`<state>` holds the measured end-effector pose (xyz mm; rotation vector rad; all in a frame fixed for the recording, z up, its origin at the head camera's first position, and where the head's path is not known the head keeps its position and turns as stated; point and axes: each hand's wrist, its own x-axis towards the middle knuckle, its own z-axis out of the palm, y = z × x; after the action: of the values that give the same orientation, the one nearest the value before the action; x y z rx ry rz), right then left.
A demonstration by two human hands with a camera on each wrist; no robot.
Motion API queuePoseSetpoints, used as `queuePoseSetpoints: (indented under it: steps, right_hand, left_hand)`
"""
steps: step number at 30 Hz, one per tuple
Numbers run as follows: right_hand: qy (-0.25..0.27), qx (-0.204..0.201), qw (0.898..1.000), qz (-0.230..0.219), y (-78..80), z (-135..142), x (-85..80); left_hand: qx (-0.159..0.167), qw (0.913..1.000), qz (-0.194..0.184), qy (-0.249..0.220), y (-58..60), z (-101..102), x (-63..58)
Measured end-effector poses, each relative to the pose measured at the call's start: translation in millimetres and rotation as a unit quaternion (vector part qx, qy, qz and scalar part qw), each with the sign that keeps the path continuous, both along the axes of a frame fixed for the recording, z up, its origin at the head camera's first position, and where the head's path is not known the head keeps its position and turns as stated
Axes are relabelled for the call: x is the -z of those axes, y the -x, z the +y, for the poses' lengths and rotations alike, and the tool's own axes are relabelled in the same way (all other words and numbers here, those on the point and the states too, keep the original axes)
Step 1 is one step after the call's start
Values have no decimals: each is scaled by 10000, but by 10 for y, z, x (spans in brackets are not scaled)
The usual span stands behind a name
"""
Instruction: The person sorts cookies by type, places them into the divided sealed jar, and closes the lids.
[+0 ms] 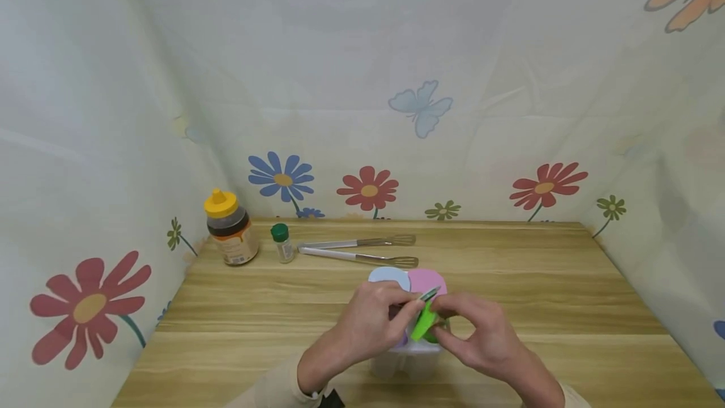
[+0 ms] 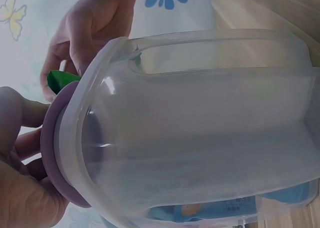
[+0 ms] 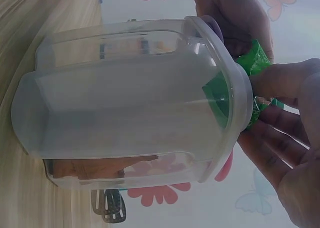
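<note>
Both hands work over a clear plastic container (image 2: 200,113) that stands upright with several compartments. Between them is a green packet (image 1: 423,325), crinkled and foil-like. Its lower part (image 3: 218,99) shows through the wall, inside the top of a near right compartment. My left hand (image 1: 368,317) pinches the packet's upper edge between thumb and fingers, above the purple lid (image 2: 52,143). From the other side, my right hand (image 1: 481,329) pinches the packet with fingertips and thumb close to the compartment's rim.
A light blue lid (image 1: 389,277) and a pink lid (image 1: 427,279) cover the far compartments. Blue (image 2: 210,209) and brown (image 3: 100,167) packets show inside. Behind lie whisk-ended tongs (image 1: 357,250), a green-capped shaker (image 1: 282,244) and a yellow-capped jar (image 1: 231,228). A patterned curtain surrounds the table.
</note>
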<state>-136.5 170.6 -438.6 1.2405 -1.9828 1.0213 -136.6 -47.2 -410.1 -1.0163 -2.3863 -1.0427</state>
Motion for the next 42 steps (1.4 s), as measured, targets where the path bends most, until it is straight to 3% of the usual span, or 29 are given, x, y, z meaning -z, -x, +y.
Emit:
queuePoseSetpoints:
  steps: [8,20,36,42]
  right_hand:
    - [-52,-95,9996,279,11,-27,-30]
    - [-176,-74,9995,239,6,-9,-59]
    - [-244,-257,9920,1210,76,10,-69]
    - [-548,11,9910,1224,70,43,-55]
  left_hand:
    - [33,9998,175,-1,1,2,-2]
    - [32,9999,156,13,0,9,-23]
    - [-9,9999,129,60,4,10,-13]
    - [-65,9999,111,102,3,26,-14]
